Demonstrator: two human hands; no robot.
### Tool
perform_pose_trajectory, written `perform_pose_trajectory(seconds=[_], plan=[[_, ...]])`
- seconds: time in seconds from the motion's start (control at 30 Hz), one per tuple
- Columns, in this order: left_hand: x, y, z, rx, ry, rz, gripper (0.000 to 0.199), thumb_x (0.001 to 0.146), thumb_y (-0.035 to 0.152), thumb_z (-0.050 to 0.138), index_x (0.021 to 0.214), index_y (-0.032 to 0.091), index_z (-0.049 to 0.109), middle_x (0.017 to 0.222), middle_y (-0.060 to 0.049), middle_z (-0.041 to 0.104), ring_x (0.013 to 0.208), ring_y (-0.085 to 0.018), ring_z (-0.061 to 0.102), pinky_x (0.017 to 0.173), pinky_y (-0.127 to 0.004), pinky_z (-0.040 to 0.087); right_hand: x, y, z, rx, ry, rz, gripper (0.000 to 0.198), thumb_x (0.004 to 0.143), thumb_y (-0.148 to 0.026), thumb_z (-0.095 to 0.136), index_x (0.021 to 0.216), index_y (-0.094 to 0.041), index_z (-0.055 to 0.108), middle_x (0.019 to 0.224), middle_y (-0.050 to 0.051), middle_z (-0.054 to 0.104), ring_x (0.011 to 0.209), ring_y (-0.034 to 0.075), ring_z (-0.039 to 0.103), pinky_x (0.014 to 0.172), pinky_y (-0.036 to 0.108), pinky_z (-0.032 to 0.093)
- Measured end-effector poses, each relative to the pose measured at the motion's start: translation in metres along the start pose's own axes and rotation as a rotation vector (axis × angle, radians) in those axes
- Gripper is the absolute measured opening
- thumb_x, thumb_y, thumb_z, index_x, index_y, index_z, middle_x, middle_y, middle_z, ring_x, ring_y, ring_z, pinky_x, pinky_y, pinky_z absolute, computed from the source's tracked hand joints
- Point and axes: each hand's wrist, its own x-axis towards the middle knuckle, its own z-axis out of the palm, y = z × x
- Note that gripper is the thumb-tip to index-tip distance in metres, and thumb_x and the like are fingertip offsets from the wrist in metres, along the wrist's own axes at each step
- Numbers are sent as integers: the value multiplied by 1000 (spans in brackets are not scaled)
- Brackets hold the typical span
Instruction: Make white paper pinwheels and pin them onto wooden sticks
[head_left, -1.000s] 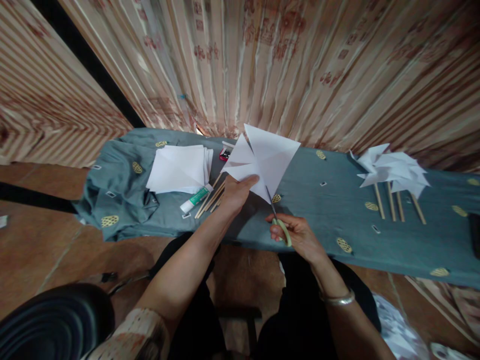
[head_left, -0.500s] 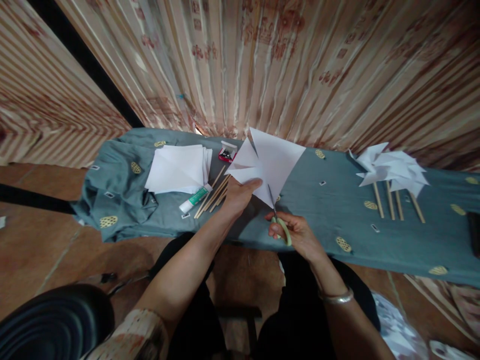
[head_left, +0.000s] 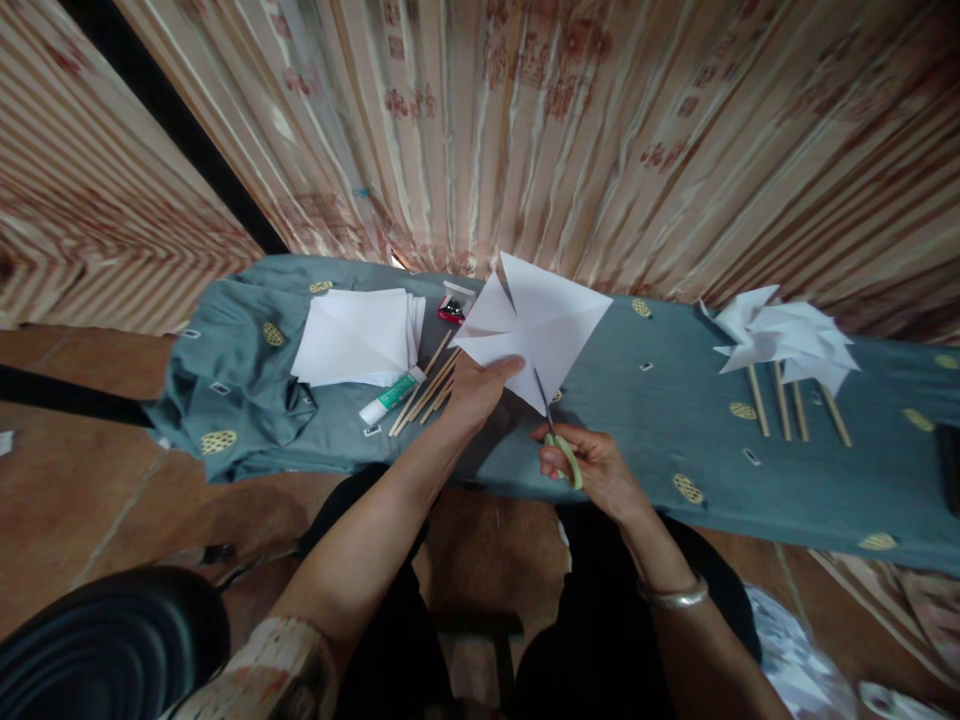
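My left hand (head_left: 480, 388) pinches a white square sheet of paper (head_left: 559, 310), thumb on top and the other fingers hidden beneath. Slits run from the sheet's corners toward its middle. Green-handled scissors (head_left: 564, 458) are in my right hand (head_left: 589, 462), fingers wrapped round the handles. Their blades lie at the sheet's near corner, along a cut line. Left of my left hand are several wooden sticks (head_left: 427, 390), a glue stick (head_left: 391, 396) and a stack of white paper (head_left: 352, 338). Behind them sits a small red box (head_left: 454, 303) of dark metal pieces.
Several paper pinwheels (head_left: 787, 335) on wooden sticks lie at the right of the cloth-covered table (head_left: 652, 400). A dark object (head_left: 948, 465) sits at the right edge. Behind the table hangs a patterned curtain (head_left: 480, 130). A black round stool (head_left: 112, 640) stands at lower left.
Almost nothing differs. The whole view has shifted very slightly; both hands, the paper and the scissors keep nearly the same places.
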Motion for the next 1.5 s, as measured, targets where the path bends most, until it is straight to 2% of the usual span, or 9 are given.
perform_pose_trajectory(seconds=[0.13, 0.3, 0.57, 0.83, 1.0, 1.17, 1.3, 1.5], plan=[[-4, 1, 1, -28, -26, -46, 47, 51, 20, 82, 96, 17, 69, 80, -2, 74, 75, -20, 68, 79, -36, 54, 0, -1, 1, -1, 7, 8, 56, 50, -60, 88, 83, -18, 72, 57, -3, 61, 50, 8, 53, 49, 22, 45], [-9, 0, 2, -11, -35, -69, 38, 53, 22, 83, 87, 17, 69, 79, -3, 73, 72, -20, 67, 75, -34, 53, 1, 1, 0, -27, 33, -5, 53, 49, -58, 89, 80, -18, 73, 59, -3, 62, 51, 9, 54, 50, 23, 47], [-9, 2, 2, -25, -25, -89, 41, 52, 23, 84, 90, 16, 70, 80, -4, 75, 74, -22, 68, 76, -37, 54, 2, 3, 1, 15, 35, -20, 48, 50, -55, 90, 77, -18, 72, 58, -3, 61, 49, 10, 54, 50, 25, 48], [-10, 0, 3, -27, -42, -84, 26, 51, 21, 84, 71, 18, 68, 73, -2, 73, 68, -19, 64, 70, -36, 53, 2, 2, 1, 3, 39, -14, 49, 50, -56, 89, 76, -19, 70, 59, -3, 62, 51, 10, 54, 50, 24, 48], [-14, -1, 3, 26, -43, -105, 31, 51, 26, 83, 76, 15, 67, 73, -2, 71, 66, -19, 65, 68, -36, 53, 2, 1, 0, -43, 28, -21, 48, 54, -58, 86, 69, -19, 63, 59, -2, 60, 52, 10, 54, 49, 23, 44], [-13, 0, 4, 6, -41, -106, 33, 50, 25, 83, 79, 18, 68, 76, -3, 72, 70, -21, 67, 70, -36, 55, 2, -1, 2, -45, 48, -31, 49, 55, -58, 86, 78, -19, 67, 58, -2, 63, 50, 11, 54, 49, 25, 44], [-14, 2, 5, 17, -34, -116, 31, 49, 25, 83, 73, 19, 66, 73, -3, 71, 68, -21, 66, 69, -36, 54, 2, -2, 3, -42, 52, -35, 51, 53, -62, 85, 75, -20, 67, 57, -2, 63, 49, 11, 53, 48, 25, 45], [-17, 3, 7, 12, -64, -124, 34, 47, 25, 83, 77, 17, 67, 72, -2, 70, 66, -21, 65, 67, -36, 53, 1, -4, 1, -91, 46, -65, 51, 57, -66, 81, 69, -20, 64, 58, -1, 64, 51, 11, 54, 48, 25, 44]])
